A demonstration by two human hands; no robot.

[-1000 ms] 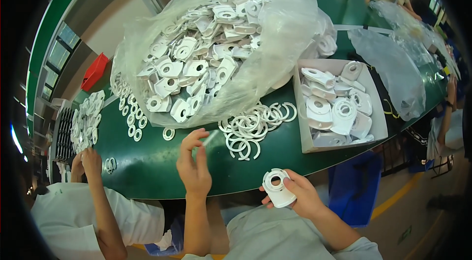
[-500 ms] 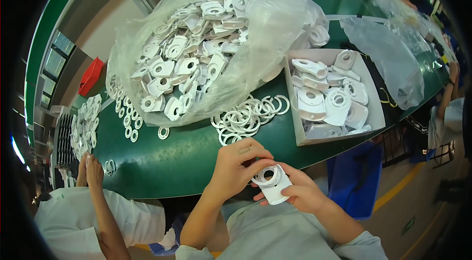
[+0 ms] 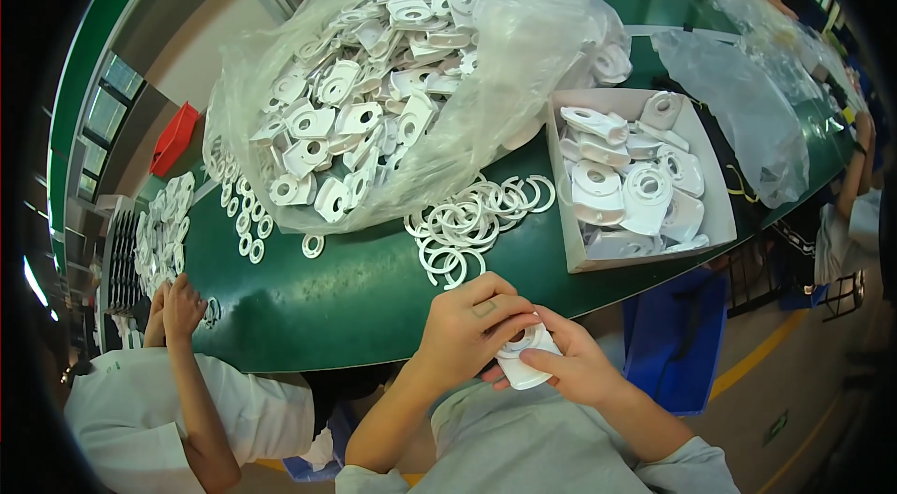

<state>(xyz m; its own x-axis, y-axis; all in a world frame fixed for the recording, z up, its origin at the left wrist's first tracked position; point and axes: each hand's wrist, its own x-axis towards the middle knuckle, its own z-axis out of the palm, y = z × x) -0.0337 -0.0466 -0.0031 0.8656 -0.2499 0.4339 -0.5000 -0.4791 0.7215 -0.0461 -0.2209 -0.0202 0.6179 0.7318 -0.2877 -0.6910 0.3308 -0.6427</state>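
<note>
Above the near edge of the green desk [image 3: 308,307], the left hand [image 3: 467,330] presses down on a white plastic part [image 3: 523,365] that the right hand [image 3: 570,368] cradles from below, fingers of both clamped on it. The step in hand looks like seating a ring into the part's round hole; the next move likely calls for a firm, even push to get it flush. Loose white rings [image 3: 472,228] lie just ahead on the desk. A clear bag [image 3: 523,55] behind them bulges with white parts of the same kind. A cardboard box [image 3: 715,204] to the right holds more such parts. At left, a co-worker's hands [image 3: 173,307] rest at the desk edge.
</note>
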